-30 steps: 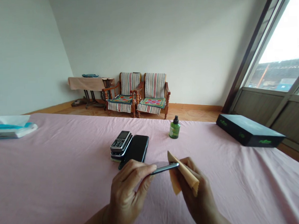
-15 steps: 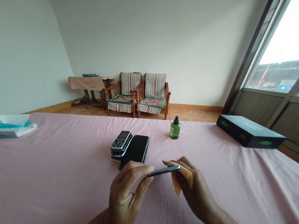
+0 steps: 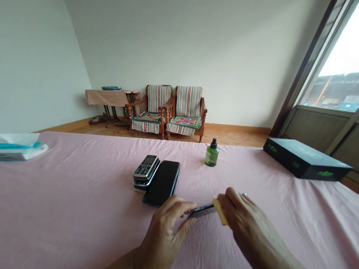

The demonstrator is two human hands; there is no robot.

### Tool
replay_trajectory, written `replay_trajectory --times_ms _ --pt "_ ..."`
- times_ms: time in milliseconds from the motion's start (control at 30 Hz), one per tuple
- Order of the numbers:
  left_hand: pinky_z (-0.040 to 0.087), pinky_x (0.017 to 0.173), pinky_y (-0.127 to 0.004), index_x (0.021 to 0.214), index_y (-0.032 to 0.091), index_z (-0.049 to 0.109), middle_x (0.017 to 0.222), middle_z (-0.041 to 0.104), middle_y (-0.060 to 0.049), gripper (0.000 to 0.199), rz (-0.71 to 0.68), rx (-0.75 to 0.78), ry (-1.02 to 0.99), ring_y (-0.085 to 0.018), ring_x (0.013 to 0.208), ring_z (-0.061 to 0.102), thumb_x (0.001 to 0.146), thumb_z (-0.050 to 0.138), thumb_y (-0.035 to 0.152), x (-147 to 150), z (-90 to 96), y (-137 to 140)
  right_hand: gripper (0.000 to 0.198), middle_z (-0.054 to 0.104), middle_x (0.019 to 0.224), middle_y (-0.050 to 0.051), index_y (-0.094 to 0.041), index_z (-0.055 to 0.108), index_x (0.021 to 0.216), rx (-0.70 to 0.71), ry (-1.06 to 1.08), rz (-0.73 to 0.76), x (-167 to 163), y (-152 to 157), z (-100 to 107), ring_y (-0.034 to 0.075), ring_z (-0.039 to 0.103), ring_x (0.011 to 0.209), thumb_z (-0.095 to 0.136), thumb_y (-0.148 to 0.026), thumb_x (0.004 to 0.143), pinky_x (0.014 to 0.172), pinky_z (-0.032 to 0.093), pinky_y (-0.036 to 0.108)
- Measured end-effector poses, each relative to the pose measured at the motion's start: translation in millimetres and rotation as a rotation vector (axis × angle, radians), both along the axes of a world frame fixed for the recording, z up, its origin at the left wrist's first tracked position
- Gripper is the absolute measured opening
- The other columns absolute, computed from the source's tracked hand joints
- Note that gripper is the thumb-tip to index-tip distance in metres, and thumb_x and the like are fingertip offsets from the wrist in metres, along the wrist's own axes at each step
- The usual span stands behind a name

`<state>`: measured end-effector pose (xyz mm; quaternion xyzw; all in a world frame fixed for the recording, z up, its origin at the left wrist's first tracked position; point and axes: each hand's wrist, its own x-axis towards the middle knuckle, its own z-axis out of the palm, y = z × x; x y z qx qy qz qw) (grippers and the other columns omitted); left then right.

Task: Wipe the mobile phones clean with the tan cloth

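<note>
Above the sheet, the left hand pinches one end of the phone between thumb and fingers; the right hand grips the cloth at the other end. Expect a light, stiff, slippery, fragile body: hold by the edges.

1. No word or number can be read for certain.
2. Black box, on the right: green lettering on its near side and again on its left side, beside a green emblem; too blurred to read.
3. Keypad phone, left of the middle: pale key markings, too small to read.
4. Green bottle, far side: a pale label, illegible.
</note>
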<state>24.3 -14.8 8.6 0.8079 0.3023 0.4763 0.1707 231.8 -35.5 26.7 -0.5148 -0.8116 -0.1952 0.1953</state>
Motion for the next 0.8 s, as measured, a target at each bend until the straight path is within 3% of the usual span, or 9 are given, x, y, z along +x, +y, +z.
replay_trajectory --times_ms 133,233,333,433,600,800 --pt "0.051 0.067 -0.023 0.102 0.02 0.064 0.084 0.063 -0.003 0.018 0.009 -0.021 0.0 -0.014 0.075 0.062 0.088 0.057 0.01 -1 2.0 2 0.036 0.055 0.076 0.004 -0.019 0.058 0.081 -0.038 0.084 0.029 -6 -2 2 0.019 0.054 0.06 0.037 0.008 0.069 0.055 0.043 0.031" --pt "0.051 0.066 -0.023 0.098 0.019 0.064 0.082 0.062 -0.003 0.015 0.037 -0.004 0.014 -0.015 0.074 0.062 0.089 0.055 0.01 -6 3.9 5 0.051 0.056 0.081 0.004 -0.02 0.058 0.104 -0.079 0.272 0.068 -2 -2 4 0.018 0.057 0.064 0.035 0.007 0.067 0.055 0.044 0.027" --pt "0.05 0.066 -0.023 0.095 0.018 0.064 0.081 0.062 -0.003 0.014 0.074 0.009 0.02 -0.014 0.074 0.061 0.089 0.054 0.01 -11 5.4 8 0.06 0.057 0.089 0.005 -0.02 0.05 0.122 -0.016 0.43 0.005 10 1 5 0.018 0.059 0.07 0.039 0.002 0.068 0.059 0.047 0.027" --pt "0.049 0.066 -0.022 0.094 0.018 0.064 0.081 0.062 -0.002 0.015 0.102 0.008 0.02 -0.014 0.073 0.061 0.089 0.054 0.01 -14 5.1 10 0.049 0.058 0.089 0.006 -0.019 0.054 0.112 0.049 0.404 -0.137 21 3 5 0.019 0.059 0.071 0.044 -0.003 0.066 0.061 0.046 0.029" --pt "0.048 0.066 -0.022 0.093 0.019 0.065 0.081 0.061 -0.002 0.014 0.119 -0.007 0.015 -0.013 0.073 0.06 0.089 0.055 0.011 -13 4.1 10 0.031 0.056 0.078 0.004 -0.021 0.059 0.087 -0.025 0.193 -0.256 18 1 2 0.02 0.057 0.062 0.051 -0.003 0.063 0.052 0.04 0.028" --pt "0.048 0.065 -0.022 0.091 0.019 0.065 0.078 0.061 -0.001 0.013 0.143 -0.043 0.02 -0.014 0.071 0.06 0.089 0.055 0.013 -12 6.4 10 0.029 0.053 0.074 0.004 -0.02 0.056 0.084 -0.043 0.084 -0.292 5 -7 -6 0.02 0.054 0.056 0.05 0.001 0.066 0.05 0.037 0.03"
